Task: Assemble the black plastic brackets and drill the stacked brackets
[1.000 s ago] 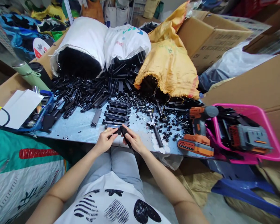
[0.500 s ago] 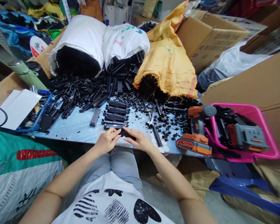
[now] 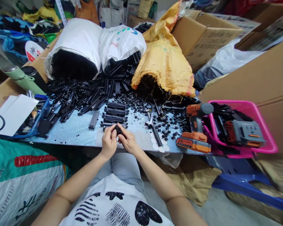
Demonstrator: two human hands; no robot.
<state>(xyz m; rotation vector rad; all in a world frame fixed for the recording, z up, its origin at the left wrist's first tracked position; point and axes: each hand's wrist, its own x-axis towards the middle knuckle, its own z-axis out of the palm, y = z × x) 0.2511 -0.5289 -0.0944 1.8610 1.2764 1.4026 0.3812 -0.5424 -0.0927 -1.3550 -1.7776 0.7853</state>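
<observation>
Between my two hands, over the table's front edge, is a black plastic part (image 3: 118, 129), largely covered by my fingers. My left hand (image 3: 109, 141) pinches its left side, and my right hand (image 3: 128, 140) closes round its right side. Just beyond my fingertips lies a stack-like row of black plastic bars (image 3: 115, 112) with small knobs at their ends. Left of that row is a flat grey-black toothed piece (image 3: 93, 120). Small black-headed screws or pins (image 3: 166, 125) are scattered to the right, around a black-handled hammer-like tool (image 3: 157, 135).
A heap of black bars (image 3: 85, 94) spreads before two white sacks (image 3: 76, 40) and a yellow sack (image 3: 165, 62). An orange cordless drill (image 3: 195, 128) stands by a pink basket (image 3: 266, 125). At left are a blue tray (image 3: 39, 119) and a green bottle (image 3: 25, 79).
Both hands have drawn closer together with the black plastic part, which is now turned more upright between them. The camera view has shifted slightly.
</observation>
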